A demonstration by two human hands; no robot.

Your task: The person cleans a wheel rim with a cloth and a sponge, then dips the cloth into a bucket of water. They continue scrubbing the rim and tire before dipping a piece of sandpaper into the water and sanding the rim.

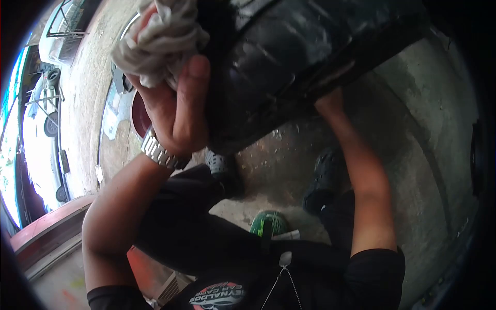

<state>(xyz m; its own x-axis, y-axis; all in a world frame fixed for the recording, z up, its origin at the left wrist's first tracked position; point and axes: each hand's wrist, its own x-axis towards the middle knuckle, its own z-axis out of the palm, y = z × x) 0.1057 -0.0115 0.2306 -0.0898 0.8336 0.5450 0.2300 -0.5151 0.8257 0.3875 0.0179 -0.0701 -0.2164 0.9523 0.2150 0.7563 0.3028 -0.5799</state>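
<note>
A bunched grey-white cloth [160, 44] is gripped in my left hand [178, 103], with the thumb folded against it and a metal-band watch on that wrist. The cloth is at the left end of a large, glossy black panel [289, 57], which is raised and tilted across the upper middle of the view. Wet-looking streaks and pale reflections show on its surface. My right hand [330, 101] reaches up to the panel's lower edge; its fingers are hidden behind the dark edge, so their grip does not show.
Below the panel lies a damp concrete floor [274, 160], where dark clogs [320, 181] are visible. Between my legs sits a green rounded object [269, 222]. Beyond my left arm are a dark red round container [139, 113], a red-edged ledge [51, 222] and a parked white car [44, 150].
</note>
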